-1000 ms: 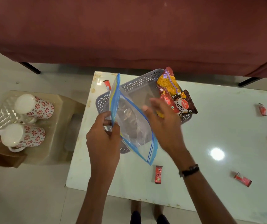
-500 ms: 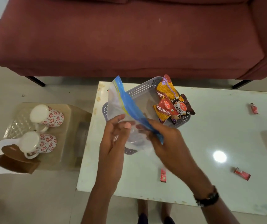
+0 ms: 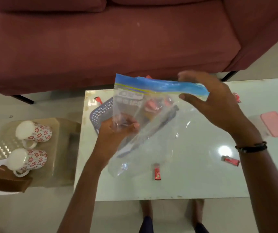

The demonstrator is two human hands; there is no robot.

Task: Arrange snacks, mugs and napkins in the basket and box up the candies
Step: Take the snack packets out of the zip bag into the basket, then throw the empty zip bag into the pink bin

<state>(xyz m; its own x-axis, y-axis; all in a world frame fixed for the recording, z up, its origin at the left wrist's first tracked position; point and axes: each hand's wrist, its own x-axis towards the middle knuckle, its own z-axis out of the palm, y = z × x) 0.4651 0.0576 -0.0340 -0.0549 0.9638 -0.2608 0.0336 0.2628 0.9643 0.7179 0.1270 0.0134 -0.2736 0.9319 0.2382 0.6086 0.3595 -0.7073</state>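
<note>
We see a clear plastic zip bag with a blue seal strip (image 3: 151, 118) held up in the air over the white glossy table (image 3: 193, 182), spread wide between both hands. The left hand (image 3: 116, 132) pinches the bag's lower left part, thumb and fingers closed on the film. The right hand (image 3: 209, 101) grips the blue strip at the bag's upper right end, fingers above and thumb below it, clamped on the strip; that hand is blurred, so finer detail escapes us. A dark beaded bracelet (image 3: 251, 147) sits on the right wrist.

Through the film we make out the grey perforated plastic basket (image 3: 99, 113) standing on the table's far left part, with red and dark snack packets (image 3: 153, 106) inside it, all hazy behind the plastic.

4 small red-wrapped candies lie loose on the table: 1 near the front edge (image 3: 157, 174), 1 toward the right (image 3: 230, 161), 1 beside the basket's far corner (image 3: 98, 100), and 1 by the right hand at the far side (image 3: 236, 97). A clear box with a pink lid (image 3: 274, 123) rests at the table's right edge.

On a low beige stool (image 3: 62, 148) left of the table, 2 white mugs with red flower prints (image 3: 34, 132) lie on their sides. A dark red sofa (image 3: 118, 39) stands behind the table.
</note>
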